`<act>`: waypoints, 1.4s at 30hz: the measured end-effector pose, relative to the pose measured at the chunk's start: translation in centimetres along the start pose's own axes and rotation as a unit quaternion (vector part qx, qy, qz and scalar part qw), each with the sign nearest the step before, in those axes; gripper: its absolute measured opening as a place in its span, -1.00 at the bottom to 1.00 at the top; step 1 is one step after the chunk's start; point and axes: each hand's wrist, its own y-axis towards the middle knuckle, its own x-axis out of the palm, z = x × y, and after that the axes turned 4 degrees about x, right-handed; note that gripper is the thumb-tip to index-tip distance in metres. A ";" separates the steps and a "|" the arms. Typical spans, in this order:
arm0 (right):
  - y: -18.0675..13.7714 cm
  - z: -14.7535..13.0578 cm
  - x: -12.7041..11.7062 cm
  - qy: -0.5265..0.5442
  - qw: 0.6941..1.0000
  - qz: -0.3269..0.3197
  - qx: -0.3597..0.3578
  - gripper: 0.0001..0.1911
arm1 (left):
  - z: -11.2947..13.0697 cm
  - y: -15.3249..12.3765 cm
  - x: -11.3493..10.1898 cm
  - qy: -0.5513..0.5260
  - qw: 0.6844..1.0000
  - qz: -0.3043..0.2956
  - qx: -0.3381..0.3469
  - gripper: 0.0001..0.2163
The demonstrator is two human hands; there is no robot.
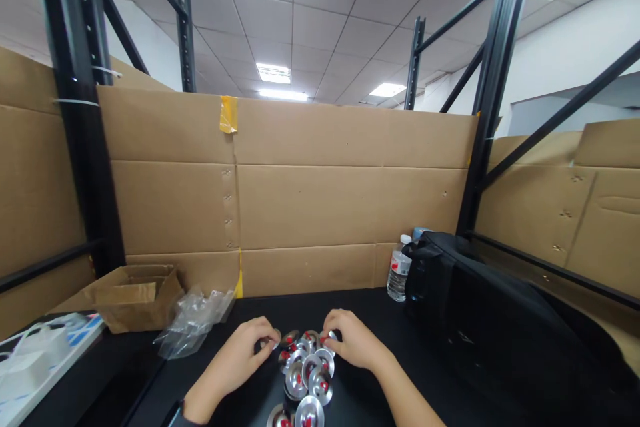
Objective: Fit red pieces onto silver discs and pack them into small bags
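Several shiny round metal discs with red centres (306, 373) lie in a cluster on the black table (380, 400), low in the middle of the head view. My left hand (243, 355) rests at the cluster's left edge with its fingers curled and pinched on one small disc (274, 343). My right hand (351, 339) sits at the cluster's upper right, fingers curled over a disc with a red centre (326, 337). Two more discs (300, 415) lie closer to me at the bottom edge.
A small open cardboard box (131, 295) and a heap of clear plastic bags (194, 320) lie at the left. A water bottle (399, 272) and a black bag (480, 320) stand at the right. Cardboard walls and black rack posts surround the table. White items (30, 360) sit far left.
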 end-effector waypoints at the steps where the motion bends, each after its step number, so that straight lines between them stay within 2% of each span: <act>1: 0.1 -0.3 -0.2 0.019 1.000 0.024 -0.004 -0.89 | 0.5 0.2 0.4 -0.012 1.000 0.007 0.005 -0.75; 4: 0.6 -1.5 -0.1 0.117 0.988 0.105 0.001 -0.90 | 1.7 0.5 1.7 -0.055 0.998 0.033 0.007 -0.75; 6: 0.9 -2.5 1.0 0.230 0.963 0.141 0.023 -0.82 | 2.4 0.7 2.5 -0.080 0.995 0.055 0.005 -0.76; 8: 1.1 -3.5 2.4 0.349 0.926 0.138 0.042 -0.70 | 2.9 0.9 3.2 -0.101 0.992 0.081 0.000 -0.77; 10: 1.0 -4.6 3.5 0.414 0.902 0.112 0.047 -0.63 | 3.3 1.0 3.8 -0.118 0.987 0.108 -0.006 -0.78; 13: 0.5 -6.0 3.8 0.454 0.886 0.080 0.046 -0.59 | 3.9 1.1 4.1 -0.135 0.982 0.132 0.000 -0.80; 18: 0.0 -6.7 2.4 0.472 0.880 0.043 0.033 -0.61 | 5.1 0.9 3.7 -0.160 0.976 0.146 0.035 -0.79; 23: 0.0 -6.2 3.0 0.494 0.869 0.020 0.013 -0.59 | 5.3 0.8 3.4 -0.068 0.984 0.158 0.045 -0.88; 25: 0.0 -6.1 3.4 0.494 0.869 0.018 0.018 -0.56 | 5.1 0.8 3.4 -0.037 0.986 0.156 0.052 -0.89; 28: 0.0 -6.1 3.9 0.482 0.875 0.028 0.040 -0.61 | 4.7 0.8 3.3 -0.032 0.987 0.148 0.050 -0.89; 35: 0.1 -5.8 4.3 0.421 0.903 0.025 0.076 -0.68 | 4.1 0.7 3.6 0.011 0.992 0.118 0.033 -0.90; 38: 0.2 -6.2 4.4 0.385 0.918 0.053 0.080 -0.72 | 4.1 0.7 3.6 0.039 0.992 0.117 0.033 -0.91; 42: 0.4 -6.5 3.9 0.277 0.951 0.112 0.079 -0.78 | 3.6 0.7 2.6 0.084 0.989 0.119 0.000 -0.90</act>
